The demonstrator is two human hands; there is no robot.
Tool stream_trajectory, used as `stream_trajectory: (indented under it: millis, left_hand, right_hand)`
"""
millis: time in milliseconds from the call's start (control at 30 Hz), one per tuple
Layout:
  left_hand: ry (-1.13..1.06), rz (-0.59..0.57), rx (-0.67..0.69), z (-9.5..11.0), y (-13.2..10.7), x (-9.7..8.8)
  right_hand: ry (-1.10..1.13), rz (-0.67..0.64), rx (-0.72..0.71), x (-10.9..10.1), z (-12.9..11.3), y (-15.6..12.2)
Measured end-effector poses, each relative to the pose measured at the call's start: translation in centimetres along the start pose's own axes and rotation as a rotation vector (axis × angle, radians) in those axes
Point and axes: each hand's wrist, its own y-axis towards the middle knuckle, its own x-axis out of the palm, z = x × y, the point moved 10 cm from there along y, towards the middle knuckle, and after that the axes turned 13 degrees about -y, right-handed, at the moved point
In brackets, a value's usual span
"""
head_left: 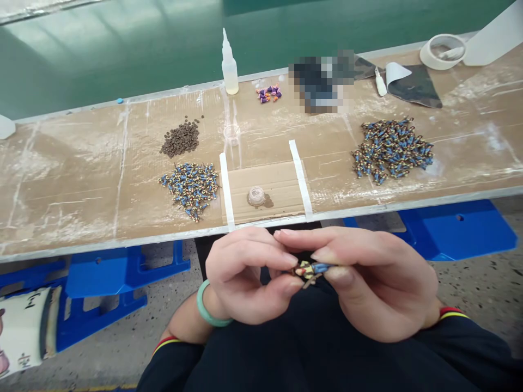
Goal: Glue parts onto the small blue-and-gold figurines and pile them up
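Close to my body, in front of the table's edge, my left hand [255,275] and my right hand [371,280] pinch one small painted figurine [308,270] between them. My left fingertips hold its head end, while my right thumb and fingers grip the blue leg end. It lies sideways, cream and red on the upper part; its ends are hidden by my fingers. Beyond my hands, a small clear cup [256,196] sits on a cardboard piece [281,185] with white tape strips along both sides. A pile of similar figurines [192,188] lies left of it, a larger pile [392,148] right.
Small brown discs [182,138] are heaped behind the left pile. A nozzle bottle [230,68] stands at the back, near purple-and-orange pieces [269,93]. A tape roll [443,51] and a small white bottle [380,83] are at the back right. Blue stools [461,228] stand under the table.
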Motion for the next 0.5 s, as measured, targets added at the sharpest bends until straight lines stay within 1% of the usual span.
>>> stream_trajectory:
  millis: [267, 367, 433, 500]
  left_hand:
    - [-0.019, 0.006, 0.003, -0.1, -0.3, -0.1]
    - [-0.044, 0.074, 0.052, -0.1, -1.0, -0.5]
    - [-0.038, 0.125, 0.087, 0.0, -1.4, -0.7]
    - [-0.009, 0.138, 0.12, 0.3, -1.6, -0.7]
  right_hand:
    - [-0.034, -0.013, -0.072, -0.5, -0.4, 0.5]
    - [-0.065, -0.015, -0.06, -0.4, -0.1, 0.1]
    - [-0.092, 0.016, -0.053, -0.5, 0.0, -0.1]
    - [-0.111, 0.033, -0.059, -0.5, 0.0, -0.3]
